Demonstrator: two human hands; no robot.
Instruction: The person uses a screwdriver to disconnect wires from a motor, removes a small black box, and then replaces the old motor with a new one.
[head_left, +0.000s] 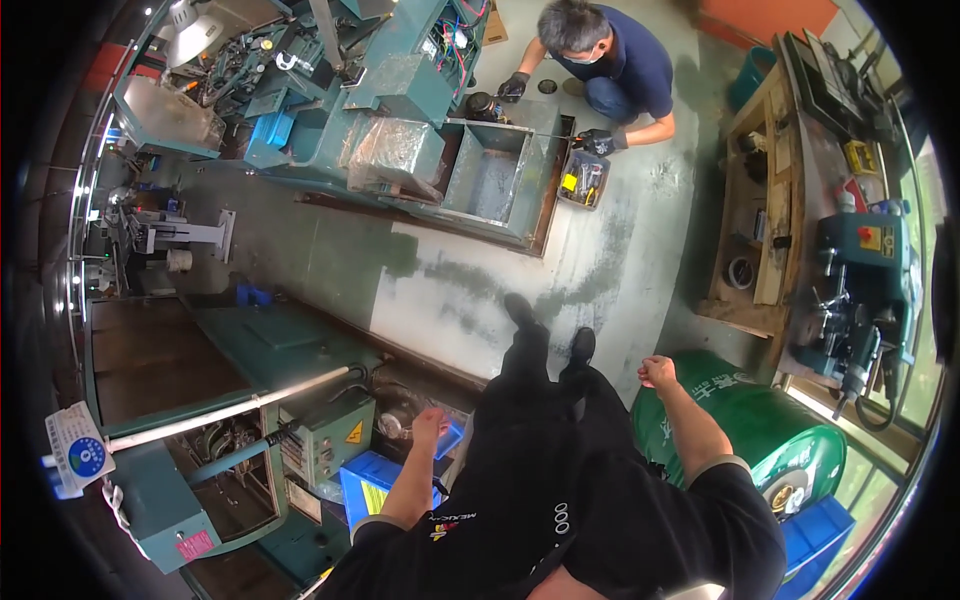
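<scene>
I stand on a grey concrete floor (470,290) and look down at my black trousers and shoes. My left hand (431,424) hangs loosely curled and holds nothing, just above a blue box (372,482) beside a green machine (300,440). Level with my hip, my right hand (656,371) is curled into a loose fist with nothing in it, next to a green drum (770,430) lying on its side.
A person in a dark blue shirt (610,60) crouches at the far side with gloved hands near a small tool tray (584,180) and a large green machine (400,110). A wooden workbench (770,200) with a green bench machine (865,290) stands at the right.
</scene>
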